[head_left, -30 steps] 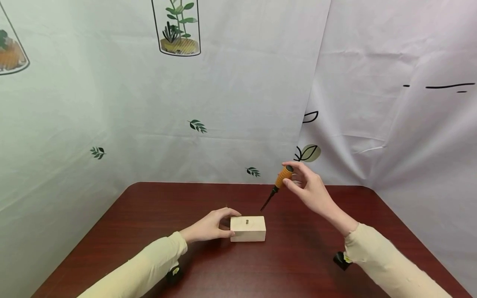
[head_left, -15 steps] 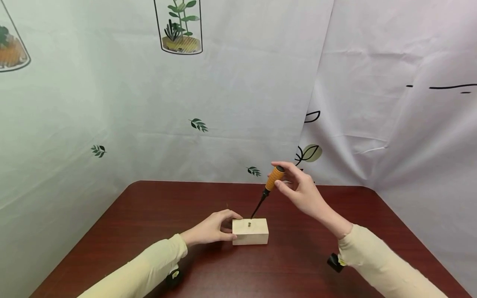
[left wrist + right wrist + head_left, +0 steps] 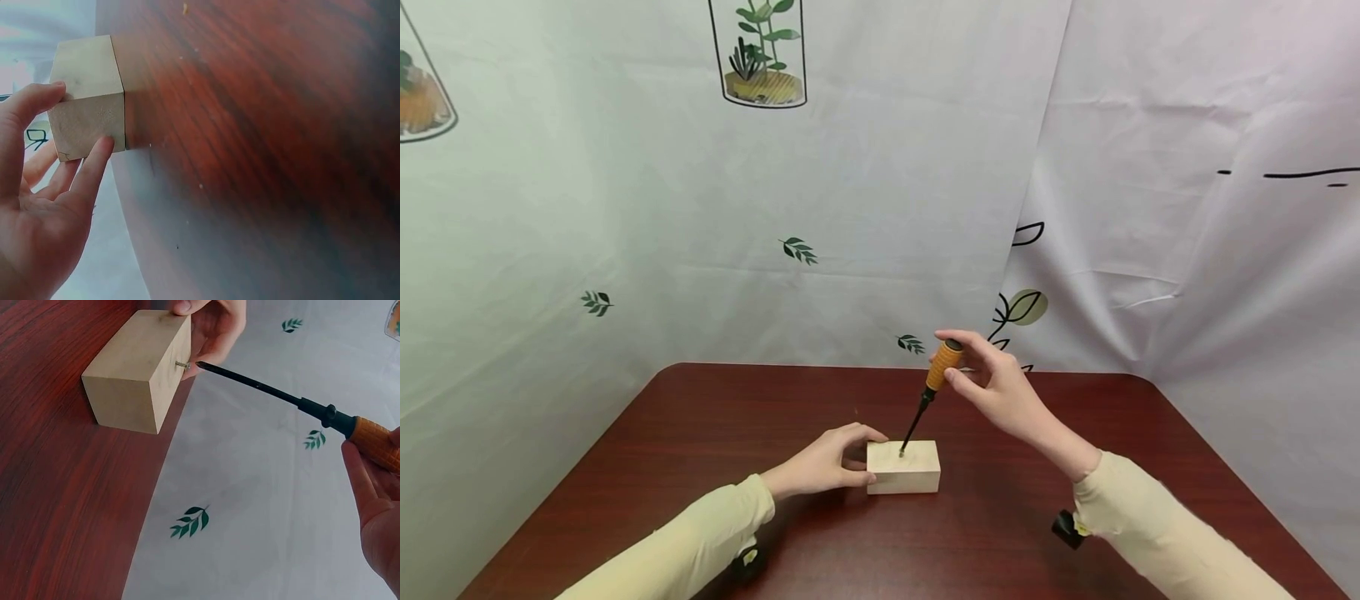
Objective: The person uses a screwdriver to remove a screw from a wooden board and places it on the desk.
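A pale wooden block [image 3: 904, 482] lies on the dark red table, a small screw [image 3: 182, 365] standing partly out of its top face. My left hand [image 3: 823, 457] grips the block's left end, thumb on the near side and fingers on the far side. In my right hand [image 3: 1000, 392] is a screwdriver [image 3: 943, 364] with an orange ribbed handle and a black shaft, pinched by the handle and tilted. Its tip is right at the screw head; in the right wrist view a slim gap shows between them. The left wrist view shows the block's end face [image 3: 87, 125] between thumb and fingers.
The reddish-brown table [image 3: 737, 400] has rounded far corners. Behind it hangs a white cloth [image 3: 887, 208] printed with leaves and plant jars. A black wrist device [image 3: 1067, 529] sits under the right sleeve, another [image 3: 748, 560] under the left.
My right hand has brought the screwdriver left and down, from beside the block to the screw head. My left hand keeps its grip on the block.
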Tool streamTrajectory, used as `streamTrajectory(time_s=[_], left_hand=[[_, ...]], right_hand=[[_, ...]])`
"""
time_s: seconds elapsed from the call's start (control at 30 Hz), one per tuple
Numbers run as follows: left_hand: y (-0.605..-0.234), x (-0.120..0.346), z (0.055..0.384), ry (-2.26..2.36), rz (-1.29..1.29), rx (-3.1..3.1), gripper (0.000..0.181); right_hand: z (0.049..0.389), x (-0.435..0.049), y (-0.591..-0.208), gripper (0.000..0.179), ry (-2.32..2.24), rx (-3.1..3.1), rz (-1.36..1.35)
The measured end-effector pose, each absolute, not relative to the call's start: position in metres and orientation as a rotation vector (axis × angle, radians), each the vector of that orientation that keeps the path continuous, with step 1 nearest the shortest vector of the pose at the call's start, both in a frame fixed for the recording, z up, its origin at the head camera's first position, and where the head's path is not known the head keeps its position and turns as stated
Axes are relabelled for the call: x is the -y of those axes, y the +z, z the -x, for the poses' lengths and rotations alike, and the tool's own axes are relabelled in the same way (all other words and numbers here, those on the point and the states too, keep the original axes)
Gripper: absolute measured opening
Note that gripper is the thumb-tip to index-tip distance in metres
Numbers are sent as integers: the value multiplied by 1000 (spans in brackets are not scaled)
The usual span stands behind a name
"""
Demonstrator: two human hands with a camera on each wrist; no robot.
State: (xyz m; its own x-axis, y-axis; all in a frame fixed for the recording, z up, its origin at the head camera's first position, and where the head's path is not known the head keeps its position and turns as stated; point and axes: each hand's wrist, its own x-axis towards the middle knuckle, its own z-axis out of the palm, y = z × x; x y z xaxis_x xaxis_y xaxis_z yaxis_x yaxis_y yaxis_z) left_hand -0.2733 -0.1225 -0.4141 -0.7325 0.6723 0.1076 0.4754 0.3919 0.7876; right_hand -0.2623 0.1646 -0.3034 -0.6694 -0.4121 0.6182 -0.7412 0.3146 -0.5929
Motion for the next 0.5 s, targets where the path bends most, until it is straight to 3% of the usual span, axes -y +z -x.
streamTrajectory(time_s=[0.5], left_hand=[[-414,121,267,1285,-1048,-2400,47]], right_hand=[[258,-167,-305,48,1261,2280,-1028]])
